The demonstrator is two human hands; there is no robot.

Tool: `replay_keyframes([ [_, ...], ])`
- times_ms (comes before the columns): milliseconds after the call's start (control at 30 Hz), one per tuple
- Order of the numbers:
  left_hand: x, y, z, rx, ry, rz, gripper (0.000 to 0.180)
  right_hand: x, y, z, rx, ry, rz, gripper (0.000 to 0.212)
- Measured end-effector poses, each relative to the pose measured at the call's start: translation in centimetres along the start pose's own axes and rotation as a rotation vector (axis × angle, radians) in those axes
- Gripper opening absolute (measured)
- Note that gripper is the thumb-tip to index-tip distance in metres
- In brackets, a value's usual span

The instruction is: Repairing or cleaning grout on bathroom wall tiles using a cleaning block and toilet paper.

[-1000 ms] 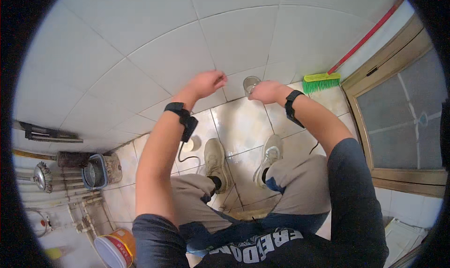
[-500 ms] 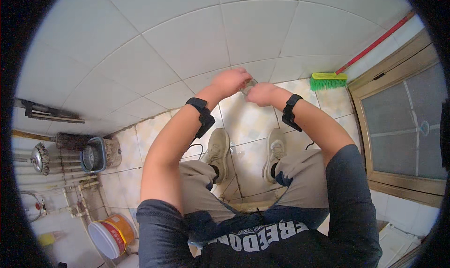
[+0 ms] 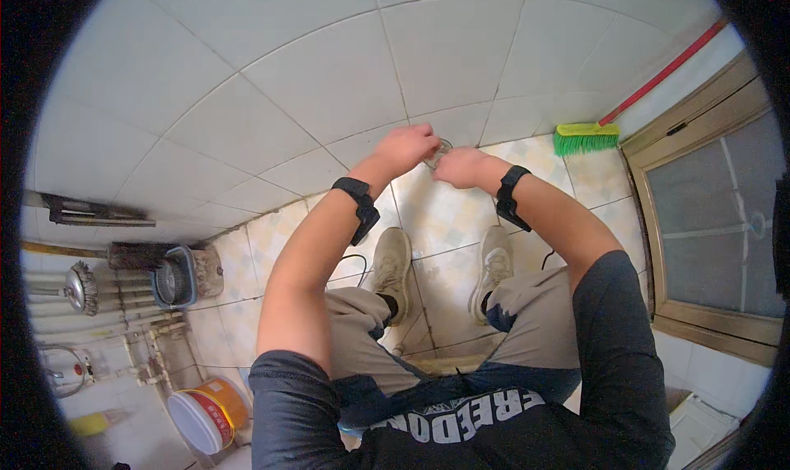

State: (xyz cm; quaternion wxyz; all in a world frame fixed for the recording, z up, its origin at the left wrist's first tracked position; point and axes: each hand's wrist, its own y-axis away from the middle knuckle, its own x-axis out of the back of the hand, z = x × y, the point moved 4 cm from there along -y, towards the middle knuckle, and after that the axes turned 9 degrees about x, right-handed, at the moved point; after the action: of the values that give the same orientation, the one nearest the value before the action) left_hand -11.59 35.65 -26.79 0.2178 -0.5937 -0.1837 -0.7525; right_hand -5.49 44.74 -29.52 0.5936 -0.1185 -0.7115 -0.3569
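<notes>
At the far left a round brush [image 3: 81, 289] with a dark, bristly rim sits near a blue-grey bucket [image 3: 189, 266]. Nearer me, on the left, stands an orange tub [image 3: 235, 402] with a white lid. A black strap [image 3: 362, 209] circles my left wrist, and my left shoe [image 3: 393, 266] is planted on the tiled floor [image 3: 436, 252]. Ahead of it, toward the far wall [image 3: 444, 55], my left hand [image 3: 409, 149] bends its fingers down at the left side of a small clear glass [image 3: 443, 150]; I cannot tell whether they pinch the rim or reach inside. The glass is between my two hands, mostly hidden by them. My right hand [image 3: 462, 167] curls its fingers around the right side of the glass. Then come my right shoe [image 3: 494, 264] and another black strap [image 3: 510, 199] on that wrist. Farther right, a broom [image 3: 586, 138] with green bristles and a red handle stands by the wall, just beside a framed door [image 3: 716, 231].
</notes>
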Motion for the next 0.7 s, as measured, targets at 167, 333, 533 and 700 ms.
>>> replay_keyframes([
  [167, -0.1, 0.0, 0.1, -0.031, -0.018, -0.009, 0.019, -0.2, -0.5, 0.1, 0.019, -0.028, 0.033, 0.013],
  [333, 0.5, 0.2, 0.2, 0.031, -0.028, 0.003, 0.018, 0.1, -0.8, 0.2, -0.008, -0.027, 0.033, 0.014],
  [533, 4.9, 0.0, -0.4, 0.055, 0.01, 0.191, 0.019, -0.6, -0.3, 1.0, -0.075, -0.093, 0.068, 0.015],
  [700, 13.5, 0.9, -2.4, 0.161, 0.058, 0.585, 0.018, -3.1, 0.8, 3.2, -0.108, -0.125, 0.153, 0.015],
])
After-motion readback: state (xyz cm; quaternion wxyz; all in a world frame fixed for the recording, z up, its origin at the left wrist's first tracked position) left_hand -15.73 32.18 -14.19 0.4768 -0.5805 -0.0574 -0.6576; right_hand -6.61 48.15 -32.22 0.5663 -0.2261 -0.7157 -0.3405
